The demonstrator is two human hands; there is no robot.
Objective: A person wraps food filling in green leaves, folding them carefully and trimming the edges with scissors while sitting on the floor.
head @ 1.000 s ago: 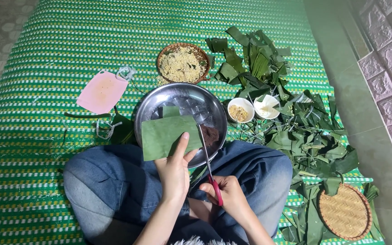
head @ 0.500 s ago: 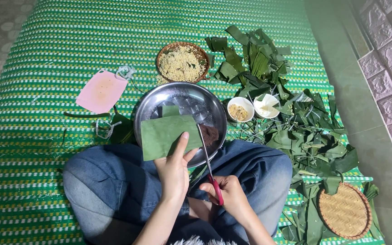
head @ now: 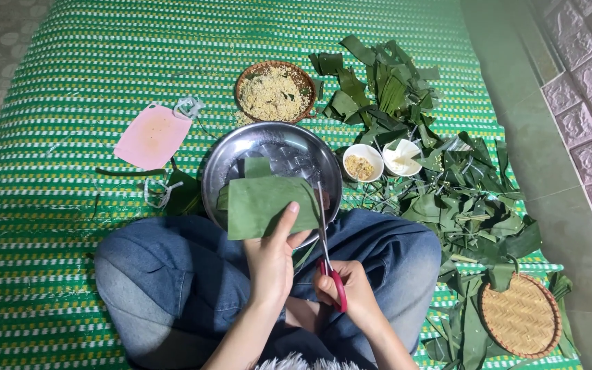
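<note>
The left hand (head: 270, 264) pinches a folded, rectangular green leaf piece (head: 268, 205) between thumb and fingers, holding it flat over the near rim of a round, shiny metal basin (head: 231, 161). The right hand (head: 351, 294) is curled closed around the red handles of a pair of scissors (head: 328, 253), whose thin metal blades run up along the leaf's right edge; whether the blades are parted cannot be told. Both hands hover above the person's crossed legs in blue jeans (head: 173, 274), on a green-and-white striped woven mat (head: 70, 82). Beyond the basin stands a round brown basket of pale yellow crumbly grain (head: 274, 92). To its right sit two small white bowls (head: 363, 162), beside a heap of loose dark green leaves (head: 447, 192). A flat pink plastic board (head: 152, 136) lies to the left, and a round woven bamboo tray (head: 521, 316) lies at the lower right.
</note>
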